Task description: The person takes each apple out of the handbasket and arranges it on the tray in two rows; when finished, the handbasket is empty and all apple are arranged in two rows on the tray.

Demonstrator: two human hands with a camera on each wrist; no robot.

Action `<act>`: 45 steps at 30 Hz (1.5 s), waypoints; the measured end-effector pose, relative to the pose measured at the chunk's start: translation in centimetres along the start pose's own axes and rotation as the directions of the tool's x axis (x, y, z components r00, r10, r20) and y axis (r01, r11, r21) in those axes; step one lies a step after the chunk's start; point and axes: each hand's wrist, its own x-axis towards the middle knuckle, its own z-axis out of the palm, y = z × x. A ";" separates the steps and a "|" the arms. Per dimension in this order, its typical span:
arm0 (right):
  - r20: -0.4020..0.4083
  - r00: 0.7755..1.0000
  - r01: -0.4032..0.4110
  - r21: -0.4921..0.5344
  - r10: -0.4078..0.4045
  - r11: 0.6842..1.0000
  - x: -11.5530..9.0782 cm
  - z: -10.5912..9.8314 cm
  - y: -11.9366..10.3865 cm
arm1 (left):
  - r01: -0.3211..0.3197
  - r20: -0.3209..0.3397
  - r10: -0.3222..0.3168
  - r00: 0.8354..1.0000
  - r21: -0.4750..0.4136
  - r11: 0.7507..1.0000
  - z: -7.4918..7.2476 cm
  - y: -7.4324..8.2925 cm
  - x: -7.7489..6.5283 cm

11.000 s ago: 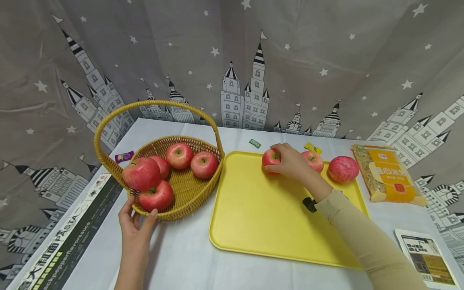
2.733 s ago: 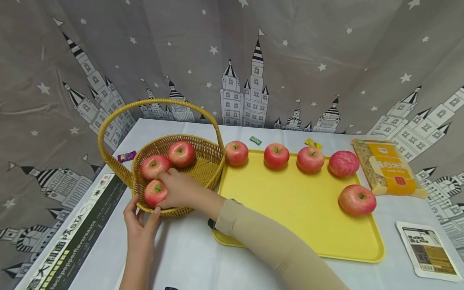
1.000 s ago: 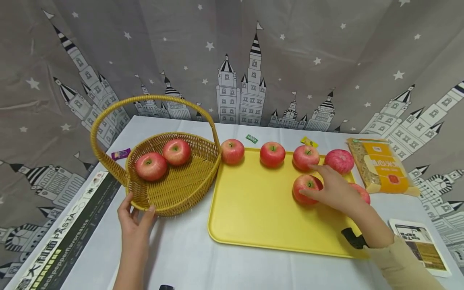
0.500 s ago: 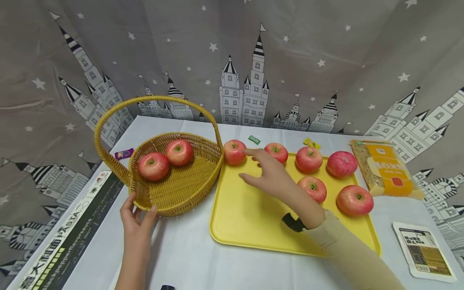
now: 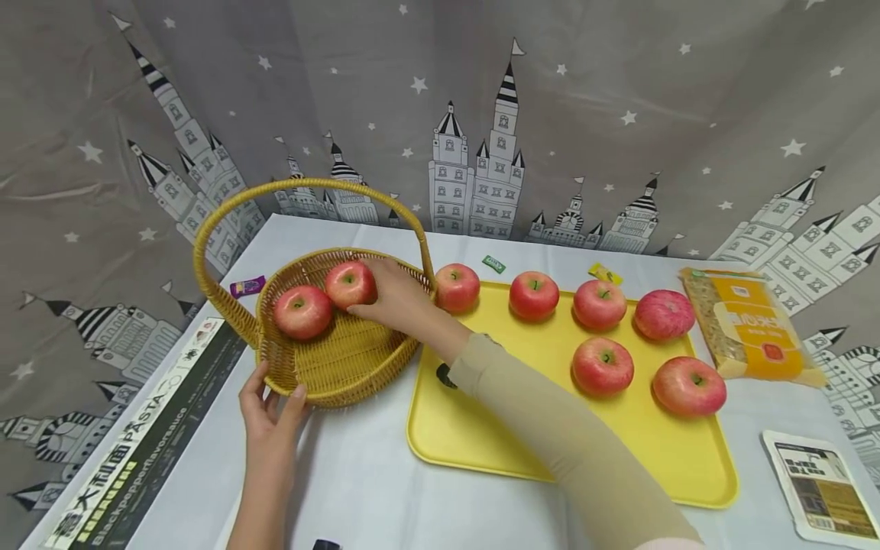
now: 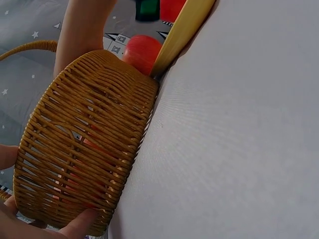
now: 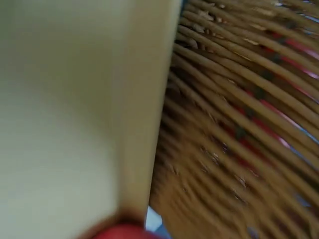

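Observation:
My right hand (image 5: 399,302) reaches under the handle into the wicker basket (image 5: 357,382) in the head view, fingers and thumb around a red apple (image 5: 349,283) at the back. A second apple (image 5: 302,312) lies left of it in the basket. My left hand (image 5: 271,420) holds the basket's near rim, thumb in front and fingers at its left side; the left wrist view shows the thumb (image 6: 82,223) against the weave. Several apples sit on the yellow tray (image 5: 474,451), including one near its front right (image 5: 690,386). The right wrist view is blurred, mostly tray and weave.
A bag of grain (image 5: 749,325) lies right of the tray, with a white packet (image 5: 821,485) nearer me. A long pasta box (image 5: 147,435) lies left of the basket. Green (image 5: 493,264), yellow (image 5: 605,273) and purple (image 5: 247,287) sweets lie around. A patterned curtain (image 5: 550,114) hangs behind.
Several apples have passed from the basket to the tray since the earliest frame. My right hand let go of one on the tray, moved left and now grips another in the basket.

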 end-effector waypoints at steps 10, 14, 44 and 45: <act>0.042 0.990 -0.126 -0.133 0.133 0.983 3.6 2.4 -1.2 | -0.016 0.020 0.016 1.000 -0.025 1.000 -0.6 -0.1 0.2; 0.020 0.994 -0.105 -0.172 0.110 0.979 3.3 2.6 -1.2 | -0.018 0.021 0.019 1.000 -0.039 0.999 -0.9 -0.2 0.2; -0.001 0.991 -0.132 -0.075 0.133 0.988 -19.5 -8.3 11.0 | 0.002 0.037 0.000 0.999 -0.041 0.999 -0.7 -0.4 0.4; 0.003 0.991 -0.133 -0.075 0.133 0.988 -19.5 -8.2 11.1 | 0.002 0.035 -0.001 0.999 -0.042 0.999 -0.7 -0.4 0.4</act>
